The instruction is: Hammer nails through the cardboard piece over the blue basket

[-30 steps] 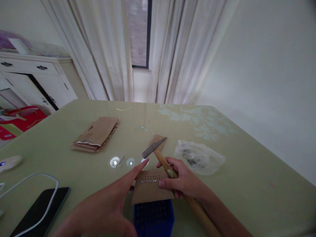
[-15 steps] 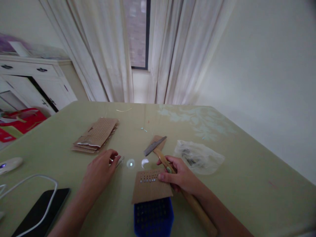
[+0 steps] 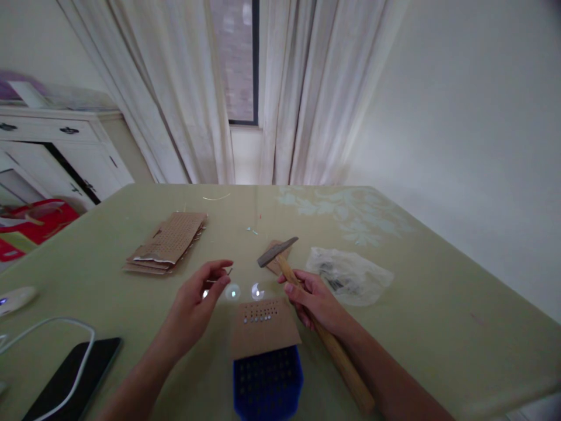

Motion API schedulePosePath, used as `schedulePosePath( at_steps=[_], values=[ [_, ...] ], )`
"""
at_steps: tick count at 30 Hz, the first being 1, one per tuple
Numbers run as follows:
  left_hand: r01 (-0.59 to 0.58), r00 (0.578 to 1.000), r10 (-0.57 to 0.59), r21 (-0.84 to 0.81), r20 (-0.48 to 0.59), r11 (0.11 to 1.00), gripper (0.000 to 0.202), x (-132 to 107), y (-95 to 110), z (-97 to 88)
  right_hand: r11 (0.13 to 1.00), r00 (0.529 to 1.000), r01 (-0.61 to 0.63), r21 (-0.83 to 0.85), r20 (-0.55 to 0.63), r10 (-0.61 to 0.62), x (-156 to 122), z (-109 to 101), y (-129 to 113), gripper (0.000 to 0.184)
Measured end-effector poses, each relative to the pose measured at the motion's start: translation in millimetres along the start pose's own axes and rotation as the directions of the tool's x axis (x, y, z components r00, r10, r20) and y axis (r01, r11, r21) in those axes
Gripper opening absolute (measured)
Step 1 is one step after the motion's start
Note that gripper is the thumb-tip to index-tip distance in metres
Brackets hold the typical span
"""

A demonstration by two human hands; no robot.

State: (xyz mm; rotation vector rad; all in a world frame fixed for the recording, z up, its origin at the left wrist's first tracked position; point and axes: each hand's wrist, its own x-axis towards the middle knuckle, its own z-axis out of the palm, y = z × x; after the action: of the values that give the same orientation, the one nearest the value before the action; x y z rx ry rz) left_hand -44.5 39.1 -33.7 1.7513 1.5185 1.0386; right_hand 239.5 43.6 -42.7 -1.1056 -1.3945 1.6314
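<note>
My right hand [image 3: 318,301] is wrapped round the wooden handle of a hammer [image 3: 346,368], whose metal head points away from me above the table. My left hand [image 3: 195,304] is raised left of the cardboard, thumb and fingers pinching a thin nail [image 3: 230,271]; its lower part is hidden by the fingers. Between the hands, a piece of cardboard [image 3: 265,339] lies tilted on a blue plastic basket [image 3: 268,386] with holes. Small holes run in rows near the cardboard's far edge, and a row of silvery nail heads [image 3: 257,319] shows there.
A stack of perforated cardboard sheets [image 3: 170,240] lies at left. Behind the hammer head is a small cardboard piece [image 3: 274,268]. A clear plastic bag [image 3: 350,278] with dark nails sits right. A phone [image 3: 72,380], white cable [image 3: 83,368] and white mouse [image 3: 17,299] occupy the near left.
My left hand has moved right and up, closer to the cardboard, with the nail. My right thumb has come off the cardboard onto the hammer handle.
</note>
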Motion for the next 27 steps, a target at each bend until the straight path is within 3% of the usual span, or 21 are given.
schedulePosePath(
  at_steps=[3, 7, 17, 27],
  values=[
    [-0.087, 0.995, 0.098, -0.273, 0.025, 0.958, 0.023, -14.4, 31.8, 12.1, 1.000, 1.000, -0.002, 0.022, -0.009, 0.002, 0.7, 0.8, -0.4, 0.059],
    [-0.092, 0.982, 0.131, -0.268, 0.134, 0.959, 0.016, -24.6, 51.1, 24.3, 0.999, 1.000, 0.016, 0.032, -0.011, -0.016, 0.5, 1.4, -0.3, 0.059],
    [-0.128, 0.967, 0.160, -0.163, 0.201, 0.978, 0.016, -22.3, 44.0, 32.0, 0.998, 1.000, 0.018, 0.057, 0.006, -0.019, -0.6, 1.4, 1.5, 0.056],
    [-0.166, 0.966, 0.189, -0.137, 0.175, 0.977, 0.015, -22.6, 42.3, 32.5, 0.999, 1.000, 0.023, 0.034, -0.009, -0.022, -1.7, 2.8, -4.6, 0.056]
  ],
)
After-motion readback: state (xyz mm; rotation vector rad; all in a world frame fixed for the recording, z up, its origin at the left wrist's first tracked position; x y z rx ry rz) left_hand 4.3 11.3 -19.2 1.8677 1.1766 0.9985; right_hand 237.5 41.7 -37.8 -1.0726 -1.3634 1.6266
